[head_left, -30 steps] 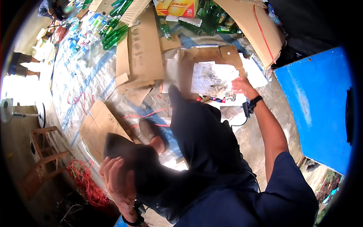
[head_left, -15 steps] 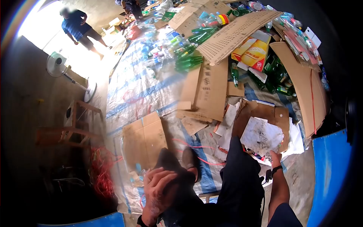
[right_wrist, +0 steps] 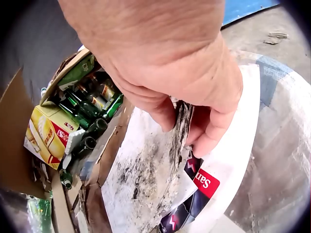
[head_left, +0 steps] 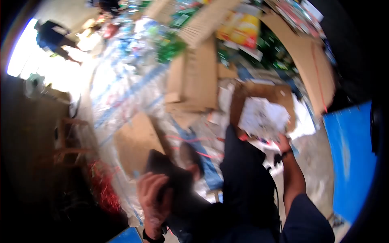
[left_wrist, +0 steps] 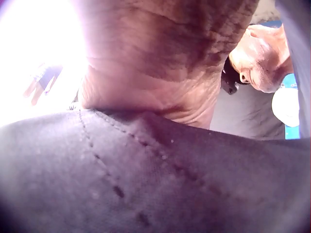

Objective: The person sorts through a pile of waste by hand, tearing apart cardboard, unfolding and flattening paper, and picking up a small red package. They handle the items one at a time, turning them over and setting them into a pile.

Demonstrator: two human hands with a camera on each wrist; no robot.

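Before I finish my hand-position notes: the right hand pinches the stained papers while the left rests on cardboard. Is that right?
The surface is wrong: the left hand rests on a dark trouser leg, as the left wrist view shows. The right hand does pinch the stained papers.

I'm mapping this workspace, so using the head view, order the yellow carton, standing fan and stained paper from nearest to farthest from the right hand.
1. Stained paper: pinched by the right hand.
2. Yellow carton: beyond the paper, near the top of the view.
3. Standing fan: across at the far left, blurred.
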